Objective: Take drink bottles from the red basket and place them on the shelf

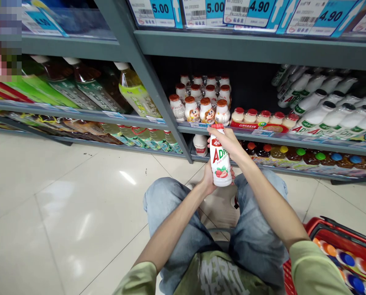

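Between my hands is a white drink bottle (221, 166) with a red cap, red and green "AD" lettering and a strawberry picture. It stands nearly upright over my knees, its label towards me. My left hand (208, 178) wraps around its lower part, some fingertips showing past the right side. Near the cap, my right hand (228, 143) grips the upper part from the right. Just behind the bottle, small white bottles with orange-red caps (206, 110) fill a shelf, beside a red-capped multipack (264, 119).
White dark-capped bottles (324, 116) lie tilted at the shelf's right. Large tea bottles (90, 84) stand left of the shelf upright (152, 82). A red basket (321, 225) holding several bottles sits by my right side. Price tags (250, 10) line the shelf above.
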`<state>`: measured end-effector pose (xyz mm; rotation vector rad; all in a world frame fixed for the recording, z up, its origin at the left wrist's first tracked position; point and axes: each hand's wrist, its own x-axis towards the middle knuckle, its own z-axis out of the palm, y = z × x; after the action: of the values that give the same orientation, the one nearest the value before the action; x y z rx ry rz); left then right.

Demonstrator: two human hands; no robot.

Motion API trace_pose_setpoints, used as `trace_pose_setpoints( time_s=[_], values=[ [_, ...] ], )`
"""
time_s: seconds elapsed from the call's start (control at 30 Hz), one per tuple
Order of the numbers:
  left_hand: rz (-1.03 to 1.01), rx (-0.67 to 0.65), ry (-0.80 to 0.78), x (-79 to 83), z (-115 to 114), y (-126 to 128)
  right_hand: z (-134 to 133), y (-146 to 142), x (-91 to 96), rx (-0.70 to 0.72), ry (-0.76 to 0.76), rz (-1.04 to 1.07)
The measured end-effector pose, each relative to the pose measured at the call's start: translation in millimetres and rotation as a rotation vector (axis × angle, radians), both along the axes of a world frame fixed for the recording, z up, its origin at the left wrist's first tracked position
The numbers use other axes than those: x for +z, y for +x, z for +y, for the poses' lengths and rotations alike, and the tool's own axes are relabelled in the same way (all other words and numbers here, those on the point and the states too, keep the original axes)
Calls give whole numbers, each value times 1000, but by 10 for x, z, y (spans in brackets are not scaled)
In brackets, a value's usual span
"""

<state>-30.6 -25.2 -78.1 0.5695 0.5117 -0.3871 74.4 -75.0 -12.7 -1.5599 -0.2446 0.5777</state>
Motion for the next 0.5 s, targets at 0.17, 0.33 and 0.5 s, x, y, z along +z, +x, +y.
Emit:
trace_pose_setpoints(
  time_s=[0.17, 0.33, 0.5],
  values=[
    [-13, -11, 39, -24, 2, -1, 5, 8, -21, 2, 5, -14],
    [-20, -20, 41, -15, 0, -3, 9, 29, -68, -1, 7, -35],
    [-1, -19, 26, 1, 1, -2, 7, 47, -106, 2, -6, -28]
  ],
)
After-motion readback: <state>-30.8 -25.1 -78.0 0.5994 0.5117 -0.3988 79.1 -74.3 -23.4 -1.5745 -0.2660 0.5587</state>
